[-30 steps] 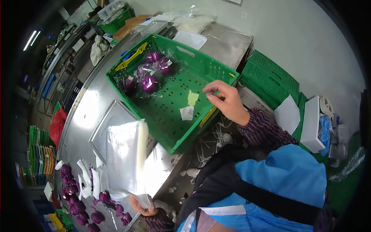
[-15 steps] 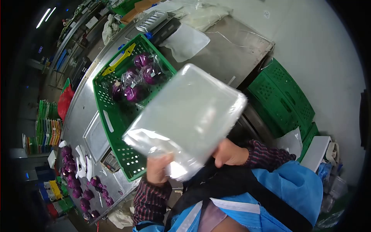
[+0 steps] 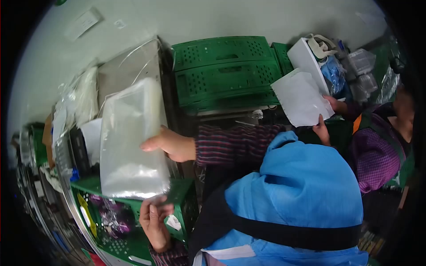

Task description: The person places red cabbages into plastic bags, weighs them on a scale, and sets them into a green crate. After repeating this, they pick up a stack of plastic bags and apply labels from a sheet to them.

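Bag pack point(image 3: 128, 142): clear plastic bags, held in mid-air over corner of green crate point(image 3: 182, 195) w/ wrapped purple cabbages point(image 3: 111, 217). R hand point(image 3: 171, 144) clamps its side edge; L hand point(image 3: 155, 219) pinches its bottom edge. Step, as judged: carrying pack off worktop point(image 3: 128, 66). Next move calls for both grips firm, since pack looks limp and slick. At rt., co-worker's hand point(image 3: 335, 105) holds white sheet point(image 3: 301, 97).

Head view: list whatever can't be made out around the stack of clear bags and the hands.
All head view.
Right hand: fingers hidden behind the stack of clear bags; only the thumb shows.
Left hand: grip on the stack's lower edge unclear, blurred.
Purple produce in the green crate: count hidden by the stack and the dark frame edge.
Wall label: text too small.
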